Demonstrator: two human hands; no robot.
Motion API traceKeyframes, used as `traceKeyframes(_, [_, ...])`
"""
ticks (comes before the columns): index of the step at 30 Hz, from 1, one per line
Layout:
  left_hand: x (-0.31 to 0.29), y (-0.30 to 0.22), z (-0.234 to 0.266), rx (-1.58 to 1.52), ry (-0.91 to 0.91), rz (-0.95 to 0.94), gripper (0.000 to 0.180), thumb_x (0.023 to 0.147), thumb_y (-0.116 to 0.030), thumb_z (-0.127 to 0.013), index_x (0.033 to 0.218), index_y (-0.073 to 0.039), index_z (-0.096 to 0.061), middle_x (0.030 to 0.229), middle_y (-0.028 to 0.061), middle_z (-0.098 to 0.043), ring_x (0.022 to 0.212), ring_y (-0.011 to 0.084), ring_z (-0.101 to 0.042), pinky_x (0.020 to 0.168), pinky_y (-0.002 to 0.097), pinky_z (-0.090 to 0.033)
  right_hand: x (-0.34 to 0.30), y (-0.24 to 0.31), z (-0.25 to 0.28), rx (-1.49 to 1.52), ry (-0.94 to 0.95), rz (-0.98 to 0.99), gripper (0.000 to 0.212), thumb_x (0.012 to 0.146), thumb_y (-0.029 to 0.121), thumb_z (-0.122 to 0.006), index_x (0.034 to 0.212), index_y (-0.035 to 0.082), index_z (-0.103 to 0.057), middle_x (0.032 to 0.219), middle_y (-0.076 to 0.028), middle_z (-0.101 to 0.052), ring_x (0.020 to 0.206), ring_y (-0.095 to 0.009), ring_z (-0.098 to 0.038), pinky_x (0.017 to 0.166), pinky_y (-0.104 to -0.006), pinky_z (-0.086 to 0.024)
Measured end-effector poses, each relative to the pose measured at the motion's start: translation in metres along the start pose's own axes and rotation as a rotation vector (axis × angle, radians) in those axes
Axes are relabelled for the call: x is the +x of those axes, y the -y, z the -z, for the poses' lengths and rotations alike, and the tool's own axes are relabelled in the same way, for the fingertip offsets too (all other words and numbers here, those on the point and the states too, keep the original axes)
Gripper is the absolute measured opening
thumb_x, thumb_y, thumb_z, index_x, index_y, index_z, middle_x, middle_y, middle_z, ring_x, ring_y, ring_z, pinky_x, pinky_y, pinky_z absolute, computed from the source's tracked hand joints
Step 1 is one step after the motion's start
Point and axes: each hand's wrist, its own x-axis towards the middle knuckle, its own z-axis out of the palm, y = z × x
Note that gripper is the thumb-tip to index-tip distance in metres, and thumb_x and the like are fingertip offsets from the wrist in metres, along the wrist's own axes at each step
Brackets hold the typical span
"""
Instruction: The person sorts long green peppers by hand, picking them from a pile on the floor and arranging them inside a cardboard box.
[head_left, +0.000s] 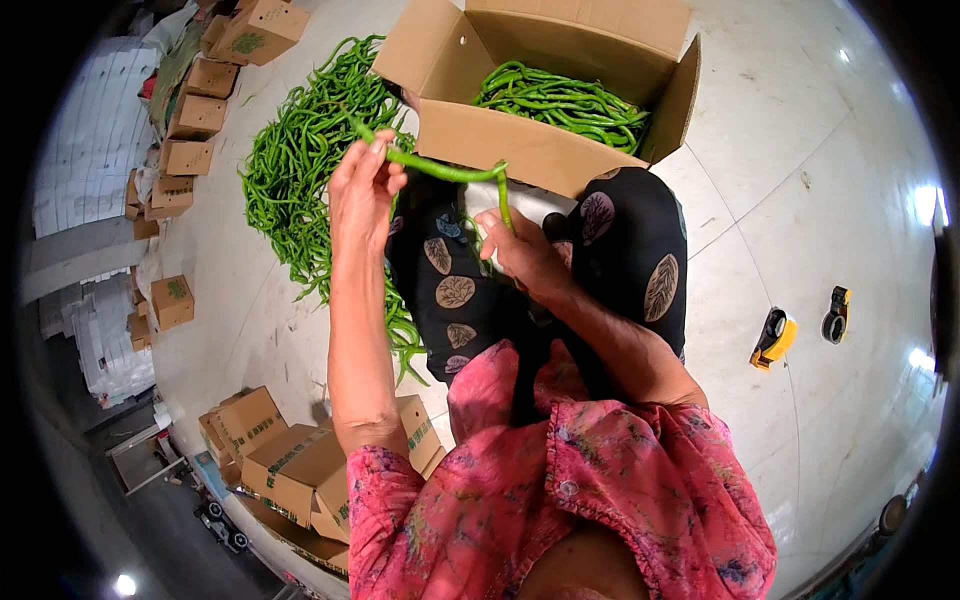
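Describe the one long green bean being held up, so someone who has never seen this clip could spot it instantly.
Start at the open cardboard box of green beans at the top. Just in front of its near wall, one long green bean stretches between the left hand and right hand. Unlike the beans piled on the floor or packed in the box, it hangs alone in the air, bent down at its right end.

A pale, glossy tiled floor (pixel 790 150) is seen, lit by bright glare spots; small brown cardboard boxes (pixel 190 115) are stacked along the left.
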Motion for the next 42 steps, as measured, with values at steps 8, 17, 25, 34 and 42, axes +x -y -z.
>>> traceKeyframes(8, [0.074,0.008,-0.107,-0.066,0.236,0.047,0.029,0.094,-0.015,-0.063,0.114,0.005,-0.059,0.097,0.0132,-0.065,0.078,0.0173,-0.065,0.069,0.0269,-0.058,-0.006,0.017,0.002,-0.109,0.031,-0.106,0.040,0.098,0.043,-0.047,0.097,0.005,-0.061,0.065,-0.003,-0.059,0.059,-0.014,-0.055,0.059,-0.0310,-0.044])
traceKeyframes(17, [0.019,0.020,-0.075,0.721,0.613,-0.048,0.035,0.088,-0.007,-0.055,0.122,-0.001,-0.062,0.110,0.0106,-0.067,0.097,0.0194,-0.063,0.090,0.0303,-0.048,-0.006,0.026,0.005,0.362,0.172,-0.157,0.042,0.100,0.041,-0.045,0.094,0.001,-0.059,0.074,-0.008,-0.061,0.046,-0.011,-0.044,0.044,-0.0246,-0.035])
traceKeyframes(25, [-0.022,-0.004,-0.025,0.896,0.853,-0.141,0.033,0.081,-0.010,-0.062,0.113,-0.002,-0.067,0.108,0.0119,-0.064,0.104,0.0232,-0.059,0.094,0.0330,-0.044,-0.005,0.030,0.006,0.585,0.421,-0.264,0.056,0.098,0.053,-0.041,0.085,0.003,-0.059,0.071,-0.011,-0.063,0.044,-0.013,-0.049,0.042,-0.0259,-0.036])
traceKeyframes(34, [-0.046,0.005,-0.007,0.902,0.597,-0.097,0.023,0.084,-0.008,-0.063,0.106,-0.002,-0.068,0.104,0.0156,-0.065,0.092,0.0297,-0.062,0.087,0.0341,-0.049,-0.005,0.032,0.006,0.701,0.543,-0.308,0.066,0.097,0.061,-0.037,0.084,0.001,-0.059,0.070,-0.012,-0.064,0.041,-0.014,-0.047,0.042,-0.0267,-0.036])
traceKeyframes(42, [-0.091,0.041,0.009,0.699,-0.034,-0.199,0.020,0.091,-0.009,-0.063,0.108,-0.001,-0.068,0.101,0.0086,-0.067,0.090,0.0170,-0.062,0.082,0.0282,-0.048,-0.008,0.026,0.001,0.004,0.336,-0.116,0.054,0.097,0.051,-0.044,0.086,0.001,-0.060,0.070,-0.008,-0.063,0.049,-0.012,-0.050,0.047,-0.0279,-0.039])
